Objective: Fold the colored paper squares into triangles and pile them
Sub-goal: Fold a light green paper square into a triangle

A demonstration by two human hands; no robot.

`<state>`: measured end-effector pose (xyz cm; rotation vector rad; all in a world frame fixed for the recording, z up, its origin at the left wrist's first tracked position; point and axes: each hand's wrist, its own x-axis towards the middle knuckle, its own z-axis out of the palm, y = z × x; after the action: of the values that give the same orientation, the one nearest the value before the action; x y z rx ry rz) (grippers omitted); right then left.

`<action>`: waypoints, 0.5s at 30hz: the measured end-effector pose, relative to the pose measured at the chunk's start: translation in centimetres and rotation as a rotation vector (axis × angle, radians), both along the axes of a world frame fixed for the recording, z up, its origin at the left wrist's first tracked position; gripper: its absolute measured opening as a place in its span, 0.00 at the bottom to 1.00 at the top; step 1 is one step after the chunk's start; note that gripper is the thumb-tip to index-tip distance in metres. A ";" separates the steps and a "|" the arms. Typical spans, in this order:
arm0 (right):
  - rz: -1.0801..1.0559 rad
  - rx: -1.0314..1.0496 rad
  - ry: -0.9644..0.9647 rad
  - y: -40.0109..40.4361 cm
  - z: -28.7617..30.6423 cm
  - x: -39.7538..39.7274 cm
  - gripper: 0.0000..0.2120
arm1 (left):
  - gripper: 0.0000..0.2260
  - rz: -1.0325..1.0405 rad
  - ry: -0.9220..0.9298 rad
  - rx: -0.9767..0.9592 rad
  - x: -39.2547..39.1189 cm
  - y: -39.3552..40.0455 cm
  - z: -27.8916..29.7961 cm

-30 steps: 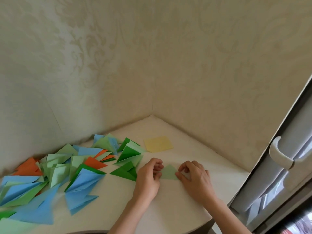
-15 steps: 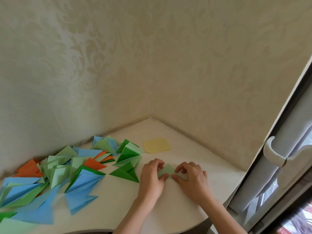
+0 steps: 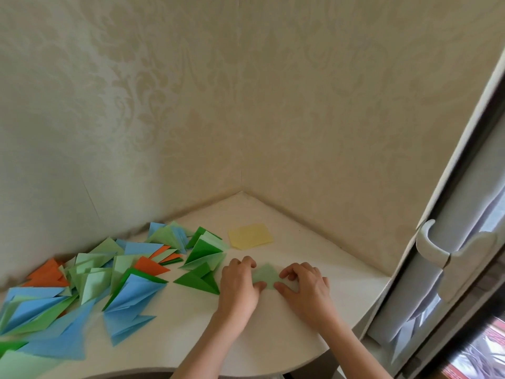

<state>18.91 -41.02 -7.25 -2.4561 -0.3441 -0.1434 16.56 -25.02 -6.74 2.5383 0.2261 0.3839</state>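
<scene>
Hands meet over a pale green paper piece (image 3: 266, 277) lying flat on the white corner tabletop (image 3: 273, 337), its peak pointing away from the person. The left hand (image 3: 238, 283) covers the paper's left edge with curled fingers and its thumb pressed on the near edge; the right hand (image 3: 306, 283) does the same on the right edge, thumb tip on the near corner. Both pinch or press the sheet — the fingertips are tucked under, so how much paper lies beneath them is hidden. Just left of the left hand sits a dark green folded triangle (image 3: 198, 281), and beyond it sprawls a loose pile of folded triangles (image 3: 109, 277) in blue, light green and orange, blurred and cut off at the left and bottom edges. A yellow paper square (image 3: 250, 236) lies flat near the wall corner, apart from the hands. At the right, a white window handle (image 3: 434, 248) shows — the frame runs out of view.
</scene>
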 end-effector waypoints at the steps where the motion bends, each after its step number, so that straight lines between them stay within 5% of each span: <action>1: 0.001 -0.002 -0.007 0.0 0.0 0.0 0.08 | 0.16 -0.003 0.030 -0.021 0.4 0.1 0.1; 5: -0.008 0.008 -0.045 -0.1 -0.5 -0.3 0.07 | 0.06 -0.048 0.002 -0.004 0.2 -0.1 0.7; 10: -0.079 0.272 -0.028 -0.4 0.7 -0.6 0.08 | 0.01 -0.073 -0.155 -0.106 -3.8 2.1 3.0; 15: 0.002 0.109 -0.088 1.0 0.8 0.4 0.08 | 0.03 0.061 -0.132 -0.092 -9.2 8.1 3.4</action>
<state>19.27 -40.06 -6.45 -2.3459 -0.3666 -0.2633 7.35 -16.93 -3.33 2.4094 0.2647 0.5504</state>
